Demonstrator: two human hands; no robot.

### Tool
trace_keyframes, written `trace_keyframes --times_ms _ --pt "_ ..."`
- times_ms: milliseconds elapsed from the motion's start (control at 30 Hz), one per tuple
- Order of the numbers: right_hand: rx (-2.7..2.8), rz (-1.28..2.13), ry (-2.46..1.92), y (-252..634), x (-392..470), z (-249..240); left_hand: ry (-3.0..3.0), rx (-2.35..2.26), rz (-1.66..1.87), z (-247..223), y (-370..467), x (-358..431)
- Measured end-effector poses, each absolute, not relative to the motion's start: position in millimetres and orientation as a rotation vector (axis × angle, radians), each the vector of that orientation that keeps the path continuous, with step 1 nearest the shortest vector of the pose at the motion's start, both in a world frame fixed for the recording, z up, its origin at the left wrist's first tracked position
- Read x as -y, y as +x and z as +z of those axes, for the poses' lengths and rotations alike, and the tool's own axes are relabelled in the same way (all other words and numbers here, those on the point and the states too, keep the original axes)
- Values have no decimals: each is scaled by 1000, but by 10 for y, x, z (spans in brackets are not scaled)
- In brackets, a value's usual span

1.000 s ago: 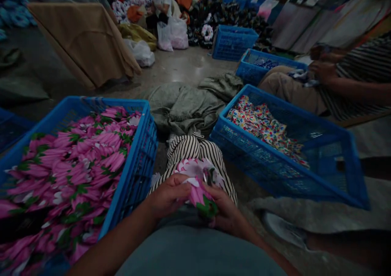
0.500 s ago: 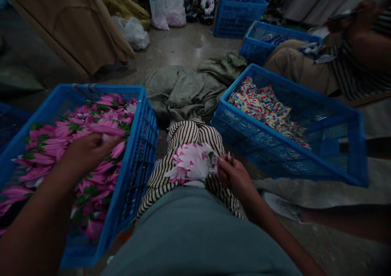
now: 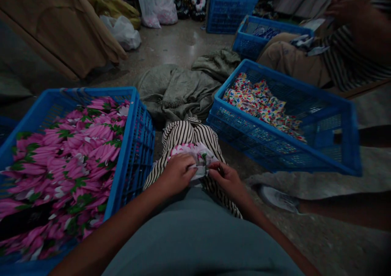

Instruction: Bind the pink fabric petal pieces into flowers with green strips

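On my striped lap lies a pink-and-white petal-edged piece [image 3: 200, 149] of thin sheet, with a clear part and a bit of green near its right side. My left hand [image 3: 180, 172] is closed at its left edge, thumb and fingers pinching it. Across from it, my right hand [image 3: 226, 179] pinches the clear part's right side, fingers bent. A small dark thing may sit in the right hand, too dim to make out. To my left, a blue crate [image 3: 133, 117] holds many folded pink pieces [image 3: 75, 153] with green ends.
At the right stands another blue crate [image 3: 330, 109] with colourful dotted pieces [image 3: 259, 100]. Grey-green cloth [image 3: 180, 88] lies crumpled on the floor ahead. A seated person [image 3: 345, 56] is at the upper right; a shoe [image 3: 277, 198] rests nearby. More crates and plastic bags [image 3: 163, 7] stand farther back.
My left hand has moved from over the pink pieces in the left crate to the piece on my lap. The pink piece it held is no longer distinct. The view has shifted slightly.
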State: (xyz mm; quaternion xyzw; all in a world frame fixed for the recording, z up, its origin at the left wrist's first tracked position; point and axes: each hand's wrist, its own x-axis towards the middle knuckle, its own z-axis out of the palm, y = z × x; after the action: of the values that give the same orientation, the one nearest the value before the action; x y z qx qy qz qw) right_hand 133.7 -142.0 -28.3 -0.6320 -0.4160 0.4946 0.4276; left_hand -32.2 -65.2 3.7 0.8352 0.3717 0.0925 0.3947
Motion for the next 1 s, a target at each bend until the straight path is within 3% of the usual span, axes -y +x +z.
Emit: trace_keyframes --times_ms 267,433,567,800,1000 --pt "629 1519 -1241 1215 1383 -165 975 -865 431 279 -374 640" --pt "736 1500 -1247 1132 1422 -152 617 -954 572 334 -270 708" --pt "1013 1470 -1315 1127 1399 -101 669 -1027 736 350 -264 728" --pt "1663 965 -1374 1346 1236 321 1179 -1168 653 446 -337 741" --pt "1803 785 -1469 1274 1153 364 1442 -1233 683 553 -336 756"
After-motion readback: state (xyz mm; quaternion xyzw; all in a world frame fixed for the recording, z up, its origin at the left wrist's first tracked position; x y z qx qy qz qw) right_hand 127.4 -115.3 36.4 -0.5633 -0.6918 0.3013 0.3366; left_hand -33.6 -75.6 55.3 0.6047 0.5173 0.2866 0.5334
